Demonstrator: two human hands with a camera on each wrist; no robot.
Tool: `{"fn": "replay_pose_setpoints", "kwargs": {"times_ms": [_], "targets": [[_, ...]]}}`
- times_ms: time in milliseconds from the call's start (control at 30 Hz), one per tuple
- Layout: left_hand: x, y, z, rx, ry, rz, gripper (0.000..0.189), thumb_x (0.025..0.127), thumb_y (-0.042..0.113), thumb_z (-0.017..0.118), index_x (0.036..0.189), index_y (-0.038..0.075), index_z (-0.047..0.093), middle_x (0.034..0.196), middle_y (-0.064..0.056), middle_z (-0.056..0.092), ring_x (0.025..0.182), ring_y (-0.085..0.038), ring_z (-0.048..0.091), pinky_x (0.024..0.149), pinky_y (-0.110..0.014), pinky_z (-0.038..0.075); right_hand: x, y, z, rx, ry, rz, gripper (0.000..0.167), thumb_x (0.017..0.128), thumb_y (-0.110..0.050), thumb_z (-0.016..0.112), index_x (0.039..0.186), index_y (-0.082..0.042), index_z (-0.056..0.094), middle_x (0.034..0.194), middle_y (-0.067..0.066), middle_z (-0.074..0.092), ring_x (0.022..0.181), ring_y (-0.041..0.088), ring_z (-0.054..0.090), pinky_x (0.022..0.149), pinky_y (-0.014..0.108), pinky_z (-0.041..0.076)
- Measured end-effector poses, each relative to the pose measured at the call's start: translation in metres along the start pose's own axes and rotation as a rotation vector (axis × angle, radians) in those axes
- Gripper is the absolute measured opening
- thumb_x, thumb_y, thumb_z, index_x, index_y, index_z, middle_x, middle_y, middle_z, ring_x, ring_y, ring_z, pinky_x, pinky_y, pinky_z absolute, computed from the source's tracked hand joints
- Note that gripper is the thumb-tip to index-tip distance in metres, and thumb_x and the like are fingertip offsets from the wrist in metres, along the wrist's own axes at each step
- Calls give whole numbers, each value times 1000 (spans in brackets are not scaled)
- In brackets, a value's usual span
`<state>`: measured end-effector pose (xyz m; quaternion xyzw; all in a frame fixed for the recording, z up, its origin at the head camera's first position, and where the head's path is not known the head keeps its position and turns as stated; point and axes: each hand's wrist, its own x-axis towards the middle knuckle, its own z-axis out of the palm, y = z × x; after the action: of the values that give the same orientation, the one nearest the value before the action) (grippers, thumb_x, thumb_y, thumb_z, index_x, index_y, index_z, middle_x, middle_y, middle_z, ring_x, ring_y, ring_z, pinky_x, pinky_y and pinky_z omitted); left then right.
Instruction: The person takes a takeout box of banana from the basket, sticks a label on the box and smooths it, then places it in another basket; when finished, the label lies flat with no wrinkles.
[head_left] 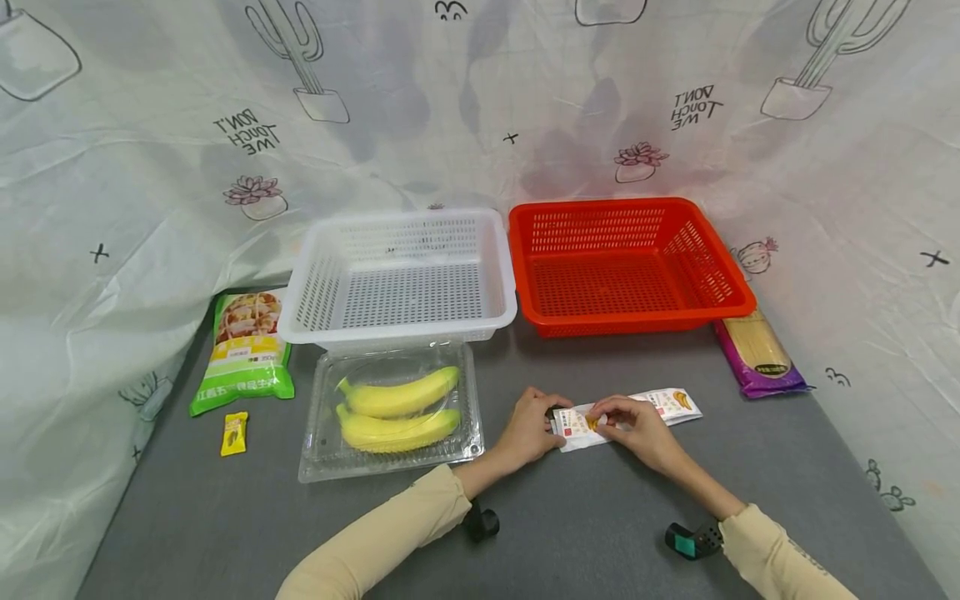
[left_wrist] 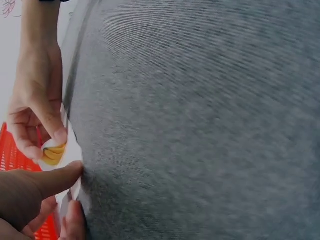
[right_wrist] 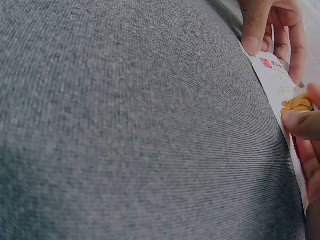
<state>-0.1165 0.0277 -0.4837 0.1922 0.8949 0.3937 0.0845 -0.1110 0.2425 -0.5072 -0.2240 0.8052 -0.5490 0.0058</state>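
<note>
A white strip of labels (head_left: 667,404) printed with bananas and small red marks lies across the grey table. My left hand (head_left: 528,429) pinches its left end, with the thumb on top and fingers behind, as the right wrist view shows. Between thumb and fingertips my right hand (head_left: 637,429) pinches a banana-printed label (right_wrist: 299,104) partway along the strip. That label's edge looks lifted and curled; how far it is off the backing I cannot tell. Left of the hands, two yellow bananas (head_left: 401,396) lie inside a clear plastic clamshell box (head_left: 315,462).
Behind stand a white basket (head_left: 397,333) and a red basket (head_left: 637,321), side by side. A green food bag (head_left: 243,354) and a small yellow packet (head_left: 234,433) lie at left. At right, a purple noodle pack (head_left: 761,354) sits partly under the red basket's rim.
</note>
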Motion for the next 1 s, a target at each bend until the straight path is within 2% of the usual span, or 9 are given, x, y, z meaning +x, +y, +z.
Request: {"fn": "replay_pose_setpoints", "kwargs": {"times_ms": [133, 267, 433, 500, 600, 733, 900, 1000], "targets": [[-1, 3, 1, 30, -19, -4, 54, 71, 4, 83, 120, 17, 66, 107, -7, 51, 84, -12, 50, 65, -19, 41, 2, -1, -1, -24, -14, -7, 18, 77, 11, 73, 90, -2, 71, 92, 14, 67, 82, 11, 59, 70, 18, 48], [-1, 8, 1, 41, -58, 1, 58, 73, 0, 80, 125, 20, 64, 119, -9, 49, 95, -16, 53, 63, -19, 43, 3, -9, 0, -72, -30, -73, 22, 75, 18, 71, 87, -1, 69, 89, 13, 67, 80, 15, 60, 68, 20, 48], [4, 11, 0, 130, -91, 47, 50, 70, -2, 81, 114, 19, 71, 120, -8, 53, 114, -20, 46, 77, -23, 46, 4, -28, 2, -113, -21, -218, 29, 67, 27, 70, 83, 3, 67, 85, 17, 66, 77, 24, 61, 66, 23, 50], [7, 12, 0, 155, -104, 36, 48, 66, 0, 83, 109, 18, 73, 119, -7, 53, 115, -19, 44, 78, -24, 47, 4, -32, 3, -128, -16, -269, 31, 65, 28, 70, 83, 3, 67, 84, 17, 65, 77, 26, 61, 65, 24, 51], [10, 16, 0, 146, -125, -17, 48, 62, 1, 86, 105, 18, 75, 117, -6, 50, 113, -17, 43, 71, -23, 46, 2, -30, 5, -122, -21, -305, 34, 64, 29, 70, 83, 2, 67, 85, 16, 65, 79, 25, 62, 63, 24, 52], [14, 18, -1, 139, -133, -57, 48, 59, 2, 89, 103, 18, 77, 114, -6, 49, 108, -17, 46, 67, -23, 45, -2, -16, 3, -15, -51, -239, 30, 70, 26, 68, 87, 2, 68, 89, 15, 66, 87, 15, 63, 68, 21, 53], [14, 21, -1, 146, -127, -81, 49, 58, 3, 90, 103, 17, 77, 111, -6, 48, 102, -20, 50, 67, -25, 45, -6, -6, -9, 247, -71, -64, 20, 79, 19, 66, 94, 5, 68, 98, 12, 66, 95, 8, 62, 75, 20, 51], [14, 21, -1, 154, -118, -97, 48, 57, 4, 90, 102, 14, 76, 110, -5, 48, 100, -20, 52, 65, -27, 46, -7, -7, -15, 400, -73, 15, 23, 82, 17, 63, 98, 2, 68, 103, 8, 65, 98, 8, 62, 78, 20, 51]]}}
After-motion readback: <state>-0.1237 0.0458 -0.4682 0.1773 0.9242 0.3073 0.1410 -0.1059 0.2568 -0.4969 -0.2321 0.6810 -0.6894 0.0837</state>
